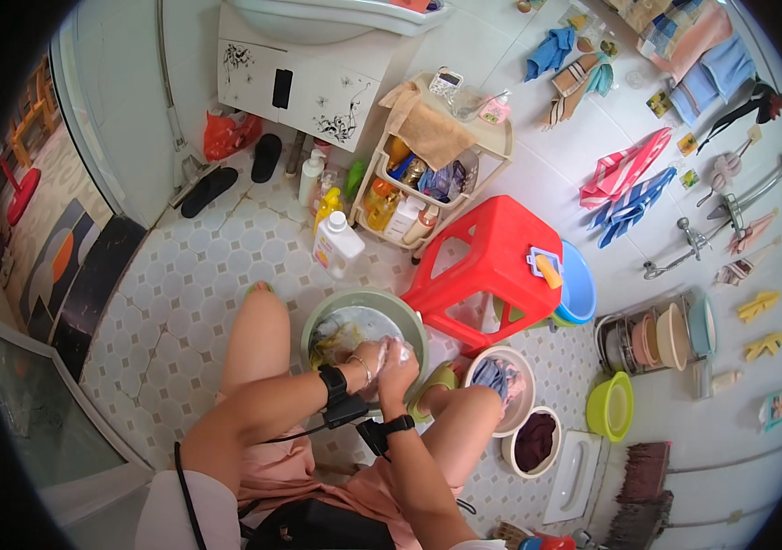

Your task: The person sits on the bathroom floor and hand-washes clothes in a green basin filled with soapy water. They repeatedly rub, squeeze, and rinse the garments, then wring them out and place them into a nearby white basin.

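Fingers: both hands' fingers curled tight on a soapy white cloth, axis unclear.
Left hand: gripping.
Right hand: gripping.
Basin: green, below.

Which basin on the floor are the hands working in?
The green basin between the knees, with soapy water; the two smaller white ones hold cloth.

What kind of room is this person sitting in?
Most likely a home bathroom used for hand washing. White tiled walls carry a metal tap and shower fitting, a white ceramic sink sits above a cabinet, and both hands rub soapy cloth over a round green plastic basin on the floor.
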Available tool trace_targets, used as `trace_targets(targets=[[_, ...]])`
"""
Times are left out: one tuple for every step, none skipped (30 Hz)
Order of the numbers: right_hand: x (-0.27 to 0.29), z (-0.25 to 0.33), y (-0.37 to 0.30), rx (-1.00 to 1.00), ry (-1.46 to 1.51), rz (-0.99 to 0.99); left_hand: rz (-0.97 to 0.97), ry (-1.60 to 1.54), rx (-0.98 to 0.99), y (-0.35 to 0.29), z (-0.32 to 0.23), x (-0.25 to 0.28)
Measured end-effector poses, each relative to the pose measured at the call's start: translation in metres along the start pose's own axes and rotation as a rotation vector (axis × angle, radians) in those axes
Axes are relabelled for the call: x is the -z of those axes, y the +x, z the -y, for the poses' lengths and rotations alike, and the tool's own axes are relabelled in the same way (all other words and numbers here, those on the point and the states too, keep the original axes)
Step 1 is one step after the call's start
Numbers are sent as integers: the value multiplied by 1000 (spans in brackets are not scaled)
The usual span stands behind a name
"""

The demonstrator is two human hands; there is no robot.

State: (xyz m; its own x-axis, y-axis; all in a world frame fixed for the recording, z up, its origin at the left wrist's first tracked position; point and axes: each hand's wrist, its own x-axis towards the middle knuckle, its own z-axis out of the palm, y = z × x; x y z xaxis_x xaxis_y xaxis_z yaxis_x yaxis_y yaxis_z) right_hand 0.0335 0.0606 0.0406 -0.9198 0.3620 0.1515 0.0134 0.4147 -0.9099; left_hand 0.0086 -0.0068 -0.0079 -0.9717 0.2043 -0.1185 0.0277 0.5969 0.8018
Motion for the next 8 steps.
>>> trace_targets(targets=[[-1, -1, 0, -1, 1, 0, -88, -49, 18, -1, -2, 1], [-1, -3, 1, -37, -35, 4, -88, -48, 17, 0, -1, 1], [-1, -6, 2, -73, -70, 8, -96, -113, 52, 3, 2, -1], [-2, -12, 3, -73, -68, 8, -105, -177, 89, 6, 5, -3], [-2, -21, 5, -99, -63, 23, -105, -174, 85, 11, 11, -8], [-4, -31, 7, -124, -57, 39, -145, -243, -11, 14, 18, -13], [-3, -40, 11, -179, -142, 170, -185, -312, -107, 17, 25, -17], [4, -56, 19, -244, -231, 287, 13, -681, 243, 12, -7, 7]])
